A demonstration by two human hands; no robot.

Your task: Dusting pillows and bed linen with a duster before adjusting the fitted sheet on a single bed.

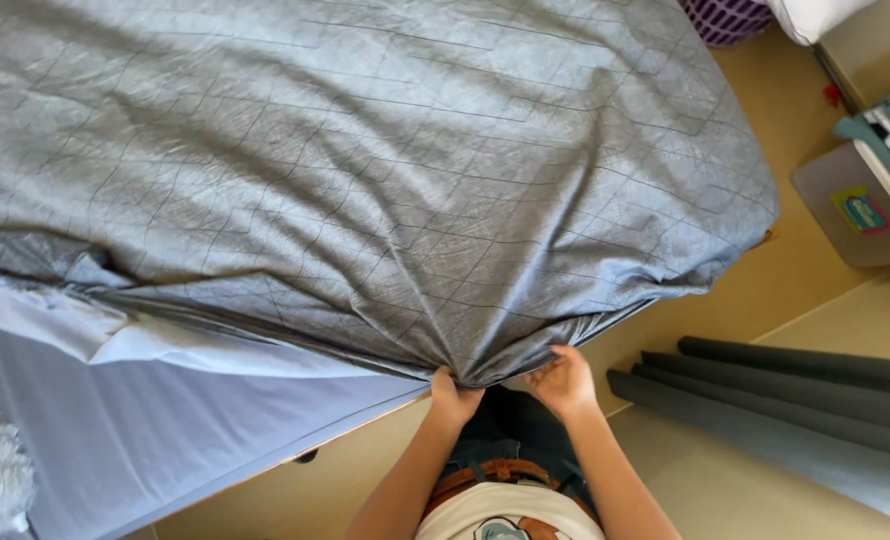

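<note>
Grey quilted cover [365, 180] runs lengthwise left to right; I see my left hand [454, 396] and right hand [563, 380] pinching its near edge.

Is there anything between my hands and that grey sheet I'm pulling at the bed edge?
Nothing visible. The left hand and the right hand both already grip the gathered edge of the grey sheet at the bed's near side, where the folds converge between them. The light blue under sheet lies off to the left, apart from both hands.
</note>
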